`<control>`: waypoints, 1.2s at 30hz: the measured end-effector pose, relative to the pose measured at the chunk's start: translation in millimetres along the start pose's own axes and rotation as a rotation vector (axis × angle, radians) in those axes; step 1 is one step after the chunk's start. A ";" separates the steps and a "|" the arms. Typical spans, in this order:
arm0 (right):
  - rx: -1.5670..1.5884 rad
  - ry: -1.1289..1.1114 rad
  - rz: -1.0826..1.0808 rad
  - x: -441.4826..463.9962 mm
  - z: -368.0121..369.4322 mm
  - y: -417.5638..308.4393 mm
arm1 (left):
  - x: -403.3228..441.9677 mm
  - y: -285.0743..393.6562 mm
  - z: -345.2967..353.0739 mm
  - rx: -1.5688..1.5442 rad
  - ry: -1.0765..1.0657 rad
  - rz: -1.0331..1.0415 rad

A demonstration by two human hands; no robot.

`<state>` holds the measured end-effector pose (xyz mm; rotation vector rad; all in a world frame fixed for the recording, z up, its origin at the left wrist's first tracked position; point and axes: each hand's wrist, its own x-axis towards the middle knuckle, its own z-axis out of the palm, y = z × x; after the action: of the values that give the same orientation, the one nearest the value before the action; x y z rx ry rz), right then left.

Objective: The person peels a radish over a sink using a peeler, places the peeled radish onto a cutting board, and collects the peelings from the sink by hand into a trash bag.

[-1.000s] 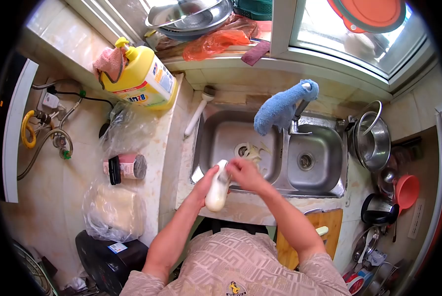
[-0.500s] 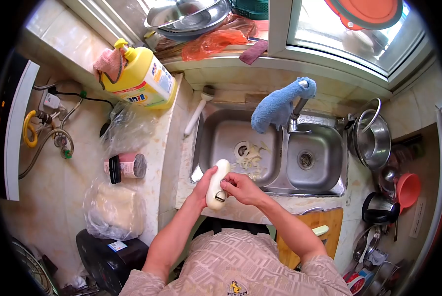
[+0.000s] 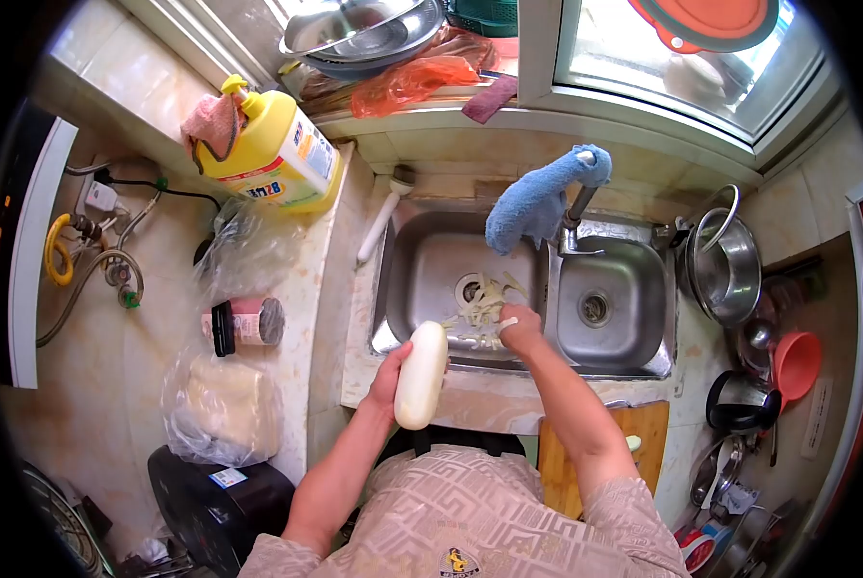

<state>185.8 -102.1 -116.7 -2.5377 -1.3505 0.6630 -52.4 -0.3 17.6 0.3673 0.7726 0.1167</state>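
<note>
My left hand [image 3: 390, 379] is wrapped round the lower left side of a peeled white radish [image 3: 421, 376], held upright in front of the sink. Over the left basin, my right hand [image 3: 521, 329] is closed, its fingers mostly hidden from above. The peeler it held half a second ago is hard to see now. A pale strip [image 3: 508, 326] shows against this hand. Pale peelings [image 3: 484, 301] lie around the drain, just beyond the right hand.
The double steel sink [image 3: 554, 289] has a tap wrapped in blue cloth [image 3: 530, 204]. A cutting board [image 3: 648, 443] lies front right. Metal bowls [image 3: 730, 265] stand on the right. A yellow detergent bottle [image 3: 282, 154] and a bagged pale block [image 3: 224, 409] are on the left.
My right hand has moved off the radish, away from me and to the right, over the basin. The radish is tipped more upright, showing its whole length in my left hand.
</note>
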 end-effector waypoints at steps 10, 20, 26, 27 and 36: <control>-0.250 0.160 -0.152 0.5 -7.2 6.3 | 6.3 12.5 5.9 0.035 -0.006 0.051; -0.211 -0.034 -0.094 4.0 -7.4 4.6 | 7.9 14.4 20.2 0.010 -0.069 0.060; 0.050 -0.649 -0.040 10.8 -31.8 -27.6 | 4.3 15.7 13.1 0.004 -0.037 0.094; 0.316 -0.567 0.094 16.9 -31.5 -24.6 | 3.5 15.0 11.2 0.000 -0.025 0.096; 1.886 -0.988 0.663 0.6 15.6 -18.3 | -2.8 14.1 4.7 -0.017 -0.024 0.117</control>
<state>165.3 -91.8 -123.9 -0.8332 0.3949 2.0030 -50.6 10.9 27.7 0.3971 0.7256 0.2280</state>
